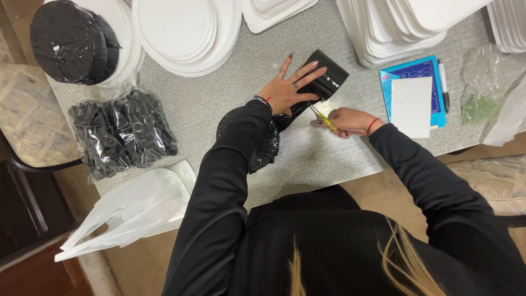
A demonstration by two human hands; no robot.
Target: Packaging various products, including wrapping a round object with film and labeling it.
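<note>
Left hand (289, 87) lies flat, fingers spread, pressing down on a black wrapped stack (322, 82) that rests on its side on the grey worktop (219, 104). Right hand (346, 120) is closed round yellow-handled scissors (323, 117), whose blades point at the lower edge of the stack, just below the left palm. The blades touch or nearly touch the shiny film; whether they have bitten in cannot be told.

Judging by this, the film is only just being opened: it looks whole and tight over the far end of the stack, and no loose strip of cut film shows. A crumpled black piece (257, 142), glossy and ruffled, lies near the left forearm, partly hidden by the sleeve; whether it joins the stack cannot be told. So the cut seems at its start, with most of the wrapping left on.

Around the hands: a sealed round black stack (71, 41) at the far left, sitting on white plates (123, 38); a clear bag of small black pieces (123, 134) near it; a white plastic bag (131, 208) at the near left edge. More white plates (189, 33) and white trays (394, 27) line the far side. To the right lie a blue card (419, 71) with a white sheet (411, 107) on it, and a pen (444, 85) beside.
</note>
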